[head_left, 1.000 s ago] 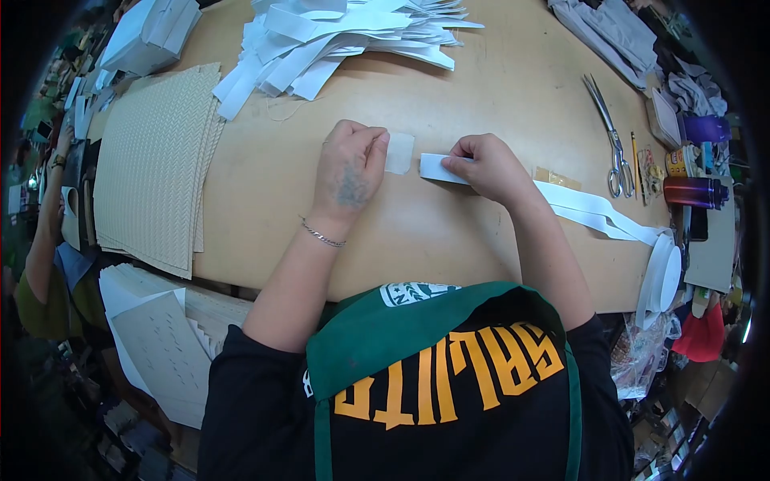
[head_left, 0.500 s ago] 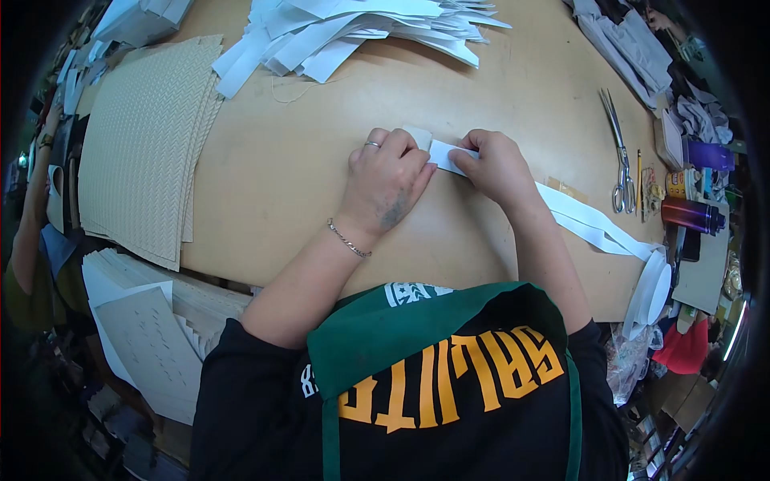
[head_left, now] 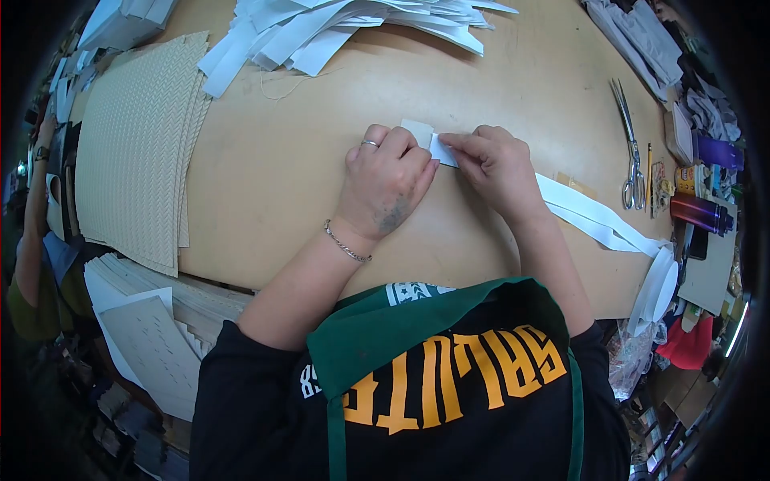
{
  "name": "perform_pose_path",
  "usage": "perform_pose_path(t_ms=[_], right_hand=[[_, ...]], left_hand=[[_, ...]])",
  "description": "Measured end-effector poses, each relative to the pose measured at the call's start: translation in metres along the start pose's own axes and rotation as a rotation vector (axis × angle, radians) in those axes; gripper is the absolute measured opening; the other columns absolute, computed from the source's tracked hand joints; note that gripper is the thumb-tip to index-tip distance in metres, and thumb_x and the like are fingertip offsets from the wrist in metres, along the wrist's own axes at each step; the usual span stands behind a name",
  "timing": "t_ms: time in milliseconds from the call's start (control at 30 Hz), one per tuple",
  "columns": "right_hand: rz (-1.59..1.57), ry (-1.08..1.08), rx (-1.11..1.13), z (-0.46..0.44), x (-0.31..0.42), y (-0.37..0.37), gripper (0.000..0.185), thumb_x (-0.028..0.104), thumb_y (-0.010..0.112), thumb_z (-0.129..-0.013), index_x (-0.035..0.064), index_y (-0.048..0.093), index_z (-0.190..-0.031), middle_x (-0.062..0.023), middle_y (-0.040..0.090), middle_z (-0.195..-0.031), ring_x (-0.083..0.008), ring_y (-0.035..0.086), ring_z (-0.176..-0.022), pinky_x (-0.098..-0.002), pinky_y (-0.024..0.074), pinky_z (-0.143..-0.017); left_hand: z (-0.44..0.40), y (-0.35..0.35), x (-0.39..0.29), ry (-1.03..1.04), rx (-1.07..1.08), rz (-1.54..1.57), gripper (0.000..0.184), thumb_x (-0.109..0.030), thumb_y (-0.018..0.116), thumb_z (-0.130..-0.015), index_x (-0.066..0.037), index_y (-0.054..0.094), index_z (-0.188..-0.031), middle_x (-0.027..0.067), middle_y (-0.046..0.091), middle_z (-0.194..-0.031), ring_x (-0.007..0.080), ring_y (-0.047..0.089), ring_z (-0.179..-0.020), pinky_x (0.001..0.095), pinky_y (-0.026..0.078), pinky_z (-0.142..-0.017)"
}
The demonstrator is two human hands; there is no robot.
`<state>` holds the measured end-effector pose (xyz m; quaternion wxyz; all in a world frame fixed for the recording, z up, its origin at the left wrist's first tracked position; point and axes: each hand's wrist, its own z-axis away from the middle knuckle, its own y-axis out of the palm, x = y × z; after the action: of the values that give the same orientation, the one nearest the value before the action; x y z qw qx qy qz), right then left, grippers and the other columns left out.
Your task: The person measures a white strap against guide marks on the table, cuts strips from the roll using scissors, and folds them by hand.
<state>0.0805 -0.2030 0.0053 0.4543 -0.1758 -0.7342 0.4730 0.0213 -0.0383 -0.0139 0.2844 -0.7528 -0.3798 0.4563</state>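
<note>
My left hand (head_left: 391, 180) is curled closed over a small pale card piece (head_left: 417, 128), which pokes out beyond its knuckles. A white strip (head_left: 443, 151) runs from beside that card toward my right hand (head_left: 497, 167). My right thumb and index finger are closed on the strip, near its edge. Beyond my right wrist, a long white band (head_left: 589, 213) lies on the table and leads to a white coil (head_left: 659, 282) at the right edge. My right hand hides whether strip and band are one piece.
A heap of white strips (head_left: 345, 32) lies at the far side of the table (head_left: 273, 176). Woven-textured beige sheets (head_left: 136, 152) are stacked at left. Scissors (head_left: 630, 148), a pencil (head_left: 649, 178) and a purple bottle (head_left: 702, 212) sit at right. Another person's arm (head_left: 36, 192) shows far left.
My right hand has shifted slightly left along the white strip, its fingertips now closer to my left hand. My left hand keeps its place. The view has tilted a little.
</note>
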Motion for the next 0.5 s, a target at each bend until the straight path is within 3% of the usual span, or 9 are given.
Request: perform_pose_path(t_ms=[433,500], right_hand=[[-0.019,-0.003,0.015,0.0010,0.0001,0.0000,0.014,0.013,0.063,-0.075,0.0115,0.069,-0.088,-0.0059,0.058,-0.069,-0.0249,0.056,-0.071,-0.0384,0.0435,-0.066],[-0.015,0.010,0.032,0.0012,-0.0001,0.0005,0.015,0.013,0.063,-0.075,0.0116,0.069,-0.088,-0.0058,0.059,-0.071,-0.0248,0.057,-0.073,-0.0383,0.0433,-0.068]], left_hand=[[-0.0018,-0.0036,-0.0009,-0.010,0.020,0.045,0.011,-0.011,0.071,-0.069,-0.009,0.060,-0.072,0.0034,0.054,-0.079,0.0223,0.051,-0.077,0.0332,0.042,-0.067],[-0.0003,-0.0016,0.0017,0.012,0.026,0.016,0.012,-0.017,0.069,-0.072,-0.011,0.059,-0.071,0.0011,0.052,-0.081,0.0204,0.051,-0.080,0.0329,0.043,-0.063]])
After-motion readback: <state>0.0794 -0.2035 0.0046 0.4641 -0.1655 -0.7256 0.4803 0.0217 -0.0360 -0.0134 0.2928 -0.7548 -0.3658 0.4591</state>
